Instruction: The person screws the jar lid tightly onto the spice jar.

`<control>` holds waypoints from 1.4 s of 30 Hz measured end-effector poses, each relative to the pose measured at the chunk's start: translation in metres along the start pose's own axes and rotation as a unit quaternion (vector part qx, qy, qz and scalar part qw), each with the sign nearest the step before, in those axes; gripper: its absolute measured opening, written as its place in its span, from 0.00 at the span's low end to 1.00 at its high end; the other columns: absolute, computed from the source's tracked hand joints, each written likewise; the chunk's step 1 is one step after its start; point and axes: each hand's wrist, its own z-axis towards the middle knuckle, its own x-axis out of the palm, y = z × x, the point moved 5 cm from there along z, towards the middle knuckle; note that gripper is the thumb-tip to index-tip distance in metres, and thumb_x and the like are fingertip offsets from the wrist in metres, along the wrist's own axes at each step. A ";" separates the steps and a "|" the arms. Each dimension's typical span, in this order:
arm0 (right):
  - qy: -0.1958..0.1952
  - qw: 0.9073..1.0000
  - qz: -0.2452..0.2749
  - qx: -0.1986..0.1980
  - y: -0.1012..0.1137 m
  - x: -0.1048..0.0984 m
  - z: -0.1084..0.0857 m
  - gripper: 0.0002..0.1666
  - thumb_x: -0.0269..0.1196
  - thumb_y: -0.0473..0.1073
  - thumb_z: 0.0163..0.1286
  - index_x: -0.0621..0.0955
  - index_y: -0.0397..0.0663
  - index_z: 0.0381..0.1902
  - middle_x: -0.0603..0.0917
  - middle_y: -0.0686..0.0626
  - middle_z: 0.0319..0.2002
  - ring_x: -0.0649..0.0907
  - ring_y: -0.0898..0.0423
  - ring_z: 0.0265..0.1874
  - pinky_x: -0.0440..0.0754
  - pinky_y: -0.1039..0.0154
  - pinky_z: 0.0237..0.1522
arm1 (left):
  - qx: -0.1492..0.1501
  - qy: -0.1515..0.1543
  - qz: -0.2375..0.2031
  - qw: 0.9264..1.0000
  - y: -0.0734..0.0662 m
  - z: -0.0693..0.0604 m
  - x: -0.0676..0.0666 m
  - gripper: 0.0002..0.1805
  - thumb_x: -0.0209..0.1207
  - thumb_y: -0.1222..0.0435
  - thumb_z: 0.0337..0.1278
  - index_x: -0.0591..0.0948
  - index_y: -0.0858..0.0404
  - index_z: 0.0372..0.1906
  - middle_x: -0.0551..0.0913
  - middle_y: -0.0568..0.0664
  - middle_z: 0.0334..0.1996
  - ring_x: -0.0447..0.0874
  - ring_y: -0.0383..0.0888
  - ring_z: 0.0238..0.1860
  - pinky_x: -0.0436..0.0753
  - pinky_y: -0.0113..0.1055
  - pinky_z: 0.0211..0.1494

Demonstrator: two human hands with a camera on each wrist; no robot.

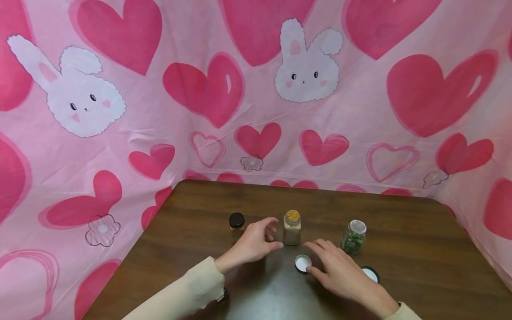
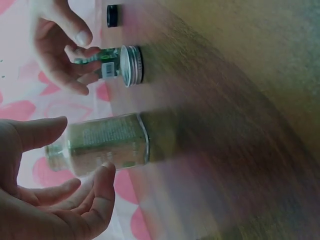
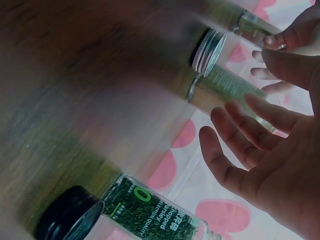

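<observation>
An uncapped glass spice jar (image 1: 292, 231) of tan powder, yellowish at its mouth, stands upright mid-table. Left of it hovers my left hand (image 1: 258, 240); the thumb and curved fingers flank the jar (image 2: 107, 145) without visibly gripping it. A lid (image 1: 303, 263) lies in front of the jar, white inside up, its silver ridged rim (image 3: 200, 52) showing in the right wrist view. My right hand (image 1: 334, 269) is just right of this lid, fingers spread and loosely bent, thumb near its edge. Whether the thumb touches the lid I cannot tell. Nothing sits in the right palm (image 3: 280, 155).
An uncapped chopped parsley jar (image 1: 354, 238) stands behind my right hand. Its side has a black lid (image 1: 370, 274) nearby, white inside up. A dark-capped jar (image 1: 237, 221) stands at left, partly hidden by my left hand. Pink heart-patterned cloth (image 1: 256, 98) hangs around the wooden table (image 1: 420, 249).
</observation>
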 end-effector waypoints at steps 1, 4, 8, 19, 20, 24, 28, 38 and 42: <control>0.003 1.000 0.002 0.001 -0.001 0.000 0.000 0.30 0.76 0.47 0.66 0.82 0.46 0.63 0.83 0.52 0.54 0.82 0.53 0.51 0.83 0.46 0.49 | -0.002 0.000 0.003 1.000 0.001 0.002 0.001 0.32 0.76 0.63 0.58 0.78 0.67 0.66 0.87 0.57 0.50 0.86 0.44 0.42 0.82 0.38 0.47; 0.015 1.000 0.007 0.005 -0.002 0.001 0.000 0.31 0.77 0.47 0.65 0.82 0.45 0.63 0.83 0.51 0.55 0.81 0.52 0.52 0.83 0.44 0.50 | -0.007 0.001 0.006 1.000 0.003 0.007 0.004 0.35 0.76 0.63 0.58 0.77 0.69 0.67 0.86 0.58 0.52 0.86 0.47 0.45 0.83 0.40 0.48; 0.030 0.999 0.011 0.010 -0.004 0.002 0.000 0.32 0.77 0.48 0.65 0.81 0.45 0.64 0.83 0.50 0.56 0.81 0.50 0.53 0.82 0.42 0.51 | -0.012 0.000 0.012 1.000 0.006 0.013 0.007 0.36 0.77 0.62 0.57 0.76 0.69 0.68 0.86 0.57 0.53 0.85 0.48 0.45 0.83 0.41 0.47; 0.037 0.999 0.007 0.002 -0.007 0.003 0.000 0.33 0.77 0.48 0.65 0.81 0.43 0.64 0.83 0.49 0.56 0.81 0.49 0.53 0.82 0.41 0.50 | -0.022 0.013 -0.002 1.000 0.012 0.023 0.014 0.38 0.78 0.63 0.56 0.75 0.68 0.69 0.85 0.58 0.56 0.87 0.45 0.42 0.84 0.38 0.45; 0.038 0.999 0.007 0.002 -0.007 0.004 0.000 0.33 0.77 0.48 0.65 0.81 0.43 0.64 0.83 0.49 0.56 0.81 0.49 0.53 0.82 0.41 0.50 | -0.021 0.015 -0.002 1.000 0.012 0.024 0.015 0.38 0.78 0.63 0.56 0.75 0.68 0.69 0.85 0.58 0.56 0.87 0.44 0.41 0.84 0.38 0.44; 0.047 0.999 0.012 0.004 -0.007 0.005 0.001 0.34 0.77 0.48 0.65 0.81 0.43 0.65 0.82 0.49 0.56 0.81 0.48 0.55 0.82 0.40 0.51 | -0.016 0.024 -0.002 1.000 0.013 0.026 0.017 0.38 0.78 0.64 0.55 0.75 0.69 0.69 0.85 0.59 0.55 0.86 0.40 0.38 0.84 0.37 0.43; 0.059 0.998 0.018 0.009 -0.006 0.007 0.003 0.34 0.77 0.49 0.65 0.81 0.42 0.65 0.82 0.48 0.56 0.80 0.46 0.56 0.81 0.39 0.52 | -0.021 0.027 -0.003 0.999 0.015 0.030 0.019 0.38 0.78 0.64 0.55 0.75 0.68 0.69 0.85 0.58 0.55 0.85 0.40 0.39 0.85 0.36 0.43; 0.077 0.997 0.022 0.012 -0.008 0.012 0.007 0.35 0.78 0.48 0.64 0.81 0.39 0.64 0.82 0.47 0.56 0.80 0.46 0.56 0.80 0.39 0.52 | -0.026 0.037 -0.015 0.999 0.019 0.038 0.025 0.37 0.79 0.69 0.51 0.77 0.68 0.67 0.85 0.58 0.54 0.86 0.37 0.35 0.84 0.32 0.40; 0.077 0.997 0.022 0.010 -0.008 0.013 0.008 0.35 0.78 0.48 0.64 0.81 0.39 0.64 0.82 0.48 0.55 0.80 0.46 0.55 0.80 0.39 0.51 | -0.017 0.036 -0.009 0.999 0.019 0.041 0.025 0.35 0.79 0.70 0.51 0.78 0.69 0.65 0.85 0.59 0.53 0.86 0.37 0.35 0.84 0.33 0.40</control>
